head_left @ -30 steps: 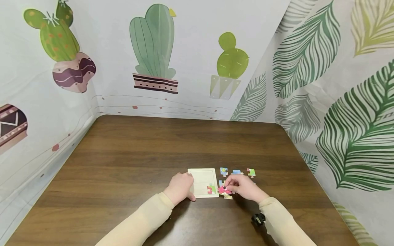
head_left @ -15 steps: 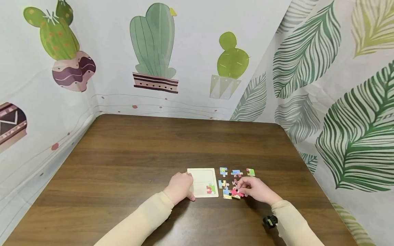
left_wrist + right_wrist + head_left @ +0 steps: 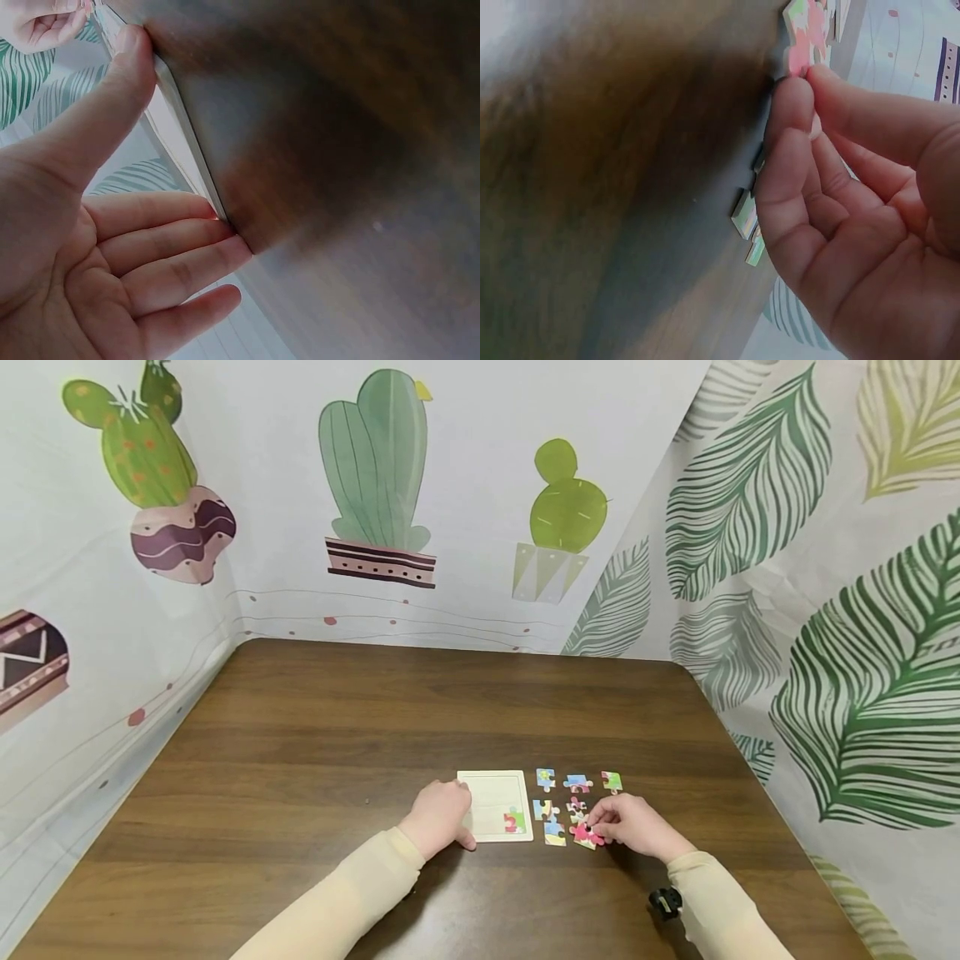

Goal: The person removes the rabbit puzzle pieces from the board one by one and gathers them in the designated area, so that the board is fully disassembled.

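Note:
My left hand [image 3: 438,818] rests against the left side of a shallow pale puzzle tray [image 3: 528,806]. In the left wrist view its fingers lie nearly straight, with fingertips and thumb touching the tray's edge [image 3: 184,127]. One red-and-green puzzle piece [image 3: 514,822] sits in the tray's near right corner. My right hand [image 3: 636,828] pinches a pink puzzle piece [image 3: 583,836] between thumb and forefinger, low over the table to the right of the tray. The right wrist view shows this pink piece [image 3: 807,37] at the fingertips; part of it is hidden.
Several loose puzzle pieces lie right of the tray: a blue one [image 3: 545,778], a blue-and-pink one [image 3: 577,783], a red-and-green one [image 3: 612,781] and a blue-and-yellow one [image 3: 555,834] among them. The brown table [image 3: 420,710] meets patterned cloth walls behind.
My right hand has moved to the right with the pink puzzle piece, away from the tray, uncovering the loose pieces beside it. My left hand stays at the tray.

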`<move>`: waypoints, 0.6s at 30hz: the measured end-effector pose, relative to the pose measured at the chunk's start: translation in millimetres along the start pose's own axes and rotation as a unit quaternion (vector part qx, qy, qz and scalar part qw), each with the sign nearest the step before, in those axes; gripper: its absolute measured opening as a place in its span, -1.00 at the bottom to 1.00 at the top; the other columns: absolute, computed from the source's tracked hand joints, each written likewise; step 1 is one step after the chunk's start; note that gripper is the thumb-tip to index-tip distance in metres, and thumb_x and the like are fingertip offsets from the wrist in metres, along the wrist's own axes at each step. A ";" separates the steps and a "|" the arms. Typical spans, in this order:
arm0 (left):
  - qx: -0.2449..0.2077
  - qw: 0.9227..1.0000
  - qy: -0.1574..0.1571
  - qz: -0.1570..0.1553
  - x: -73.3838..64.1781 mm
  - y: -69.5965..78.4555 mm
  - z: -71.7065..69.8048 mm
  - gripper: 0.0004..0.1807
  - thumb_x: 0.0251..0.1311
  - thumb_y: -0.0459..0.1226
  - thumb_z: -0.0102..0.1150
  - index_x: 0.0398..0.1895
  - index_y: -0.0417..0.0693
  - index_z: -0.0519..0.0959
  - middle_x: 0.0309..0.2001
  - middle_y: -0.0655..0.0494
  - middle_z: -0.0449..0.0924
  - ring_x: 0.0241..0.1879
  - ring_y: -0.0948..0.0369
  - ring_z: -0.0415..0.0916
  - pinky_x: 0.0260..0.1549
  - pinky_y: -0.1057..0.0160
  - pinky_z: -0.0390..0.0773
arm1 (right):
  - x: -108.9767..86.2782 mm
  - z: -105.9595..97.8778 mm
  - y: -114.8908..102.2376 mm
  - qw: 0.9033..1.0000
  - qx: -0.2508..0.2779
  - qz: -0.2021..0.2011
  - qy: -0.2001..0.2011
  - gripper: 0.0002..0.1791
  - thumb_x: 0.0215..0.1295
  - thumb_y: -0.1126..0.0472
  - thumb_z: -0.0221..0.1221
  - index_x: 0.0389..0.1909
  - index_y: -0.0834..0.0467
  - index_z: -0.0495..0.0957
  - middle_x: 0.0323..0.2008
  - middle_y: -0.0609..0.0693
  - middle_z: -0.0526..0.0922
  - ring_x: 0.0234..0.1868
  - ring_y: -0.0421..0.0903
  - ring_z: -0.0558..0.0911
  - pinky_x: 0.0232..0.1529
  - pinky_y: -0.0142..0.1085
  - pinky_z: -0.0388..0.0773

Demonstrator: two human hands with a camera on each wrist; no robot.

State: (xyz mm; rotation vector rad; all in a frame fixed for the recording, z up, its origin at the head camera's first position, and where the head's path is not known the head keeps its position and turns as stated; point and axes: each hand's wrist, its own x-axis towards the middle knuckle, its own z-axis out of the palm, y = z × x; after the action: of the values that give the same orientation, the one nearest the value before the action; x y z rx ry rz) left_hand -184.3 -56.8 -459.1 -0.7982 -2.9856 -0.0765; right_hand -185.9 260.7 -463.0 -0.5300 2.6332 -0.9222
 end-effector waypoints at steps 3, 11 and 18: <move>-0.003 1.000 -0.003 -0.001 0.4 0.0 0.4 -0.45 -0.55 0.08 0.55 -0.55 -0.09 0.56 -0.49 0.08 0.56 -0.54 0.13 0.54 -0.38 0.23 0.51 | 0.6 -0.3 0.0 1.000 -0.006 -0.002 0.005 -0.96 0.20 0.36 0.21 -0.42 0.23 0.59 -0.57 -0.10 0.53 -0.57 -0.23 0.47 -0.56 -0.38 0.46; 0.000 1.000 -0.008 -0.004 0.2 0.1 0.5 -0.44 -0.54 0.08 0.55 -0.52 -0.10 0.57 -0.47 0.07 0.58 -0.52 0.13 0.56 -0.34 0.23 0.51 | 0.8 0.1 -0.1 1.000 -0.005 -0.008 0.013 -0.98 0.17 0.35 0.24 -0.39 0.24 0.59 -0.56 -0.09 0.52 -0.59 -0.25 0.46 -0.57 -0.38 0.47; -0.001 1.000 -0.011 -0.005 1.0 -0.1 1.2 -0.42 -0.52 0.08 0.55 -0.47 -0.13 0.59 -0.44 0.04 0.60 -0.49 0.11 0.58 -0.31 0.21 0.51 | 3.4 1.1 -0.8 0.999 -0.015 -0.018 0.033 -0.96 0.17 0.32 0.25 -0.38 0.17 0.58 -0.56 -0.12 0.49 -0.61 -0.29 0.41 -0.58 -0.38 0.43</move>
State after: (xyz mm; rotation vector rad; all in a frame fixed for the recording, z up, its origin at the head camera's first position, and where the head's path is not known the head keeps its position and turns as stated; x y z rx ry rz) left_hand -185.3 -56.3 -460.3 -0.7909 -3.0099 -0.0714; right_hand -188.3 258.0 -463.9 -0.5642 2.7091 -0.9276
